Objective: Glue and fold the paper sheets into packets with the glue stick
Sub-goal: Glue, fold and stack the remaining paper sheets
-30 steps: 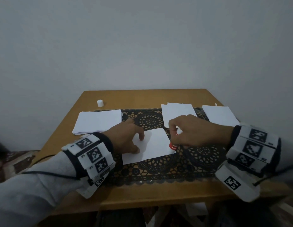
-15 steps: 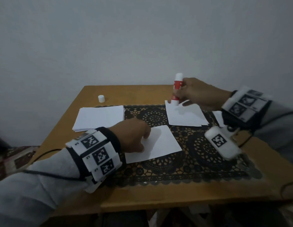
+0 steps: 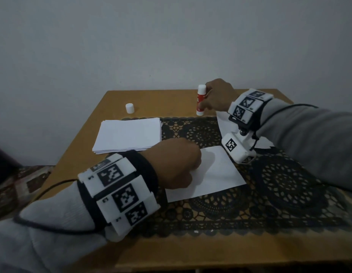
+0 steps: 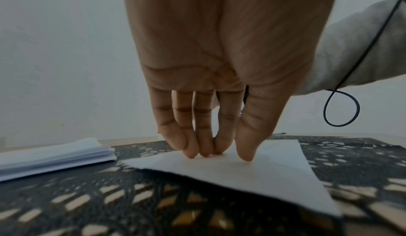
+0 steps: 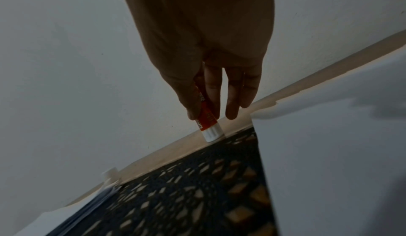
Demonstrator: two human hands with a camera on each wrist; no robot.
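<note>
Glue stick (image 3: 201,100) upright near surface (image 3: 112,251) far edge, long axis vertical, grasped by right hand (image 3: 217,97). Paper sheet (image 3: 216,178) mid-surface, nearer front edge, pinned flat by left hand (image 3: 176,163) fingertips (image 4: 205,150), no curl round it. Sheet well apart from stick; left hand far nearer.

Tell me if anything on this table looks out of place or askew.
Only small things. The glue stick stands uncapped; its white cap sits apart on the bare wood. The sheet under the left hand lies skewed to the lace mat, with one near corner slightly lifted. Nothing looks spilled or damaged.
</note>
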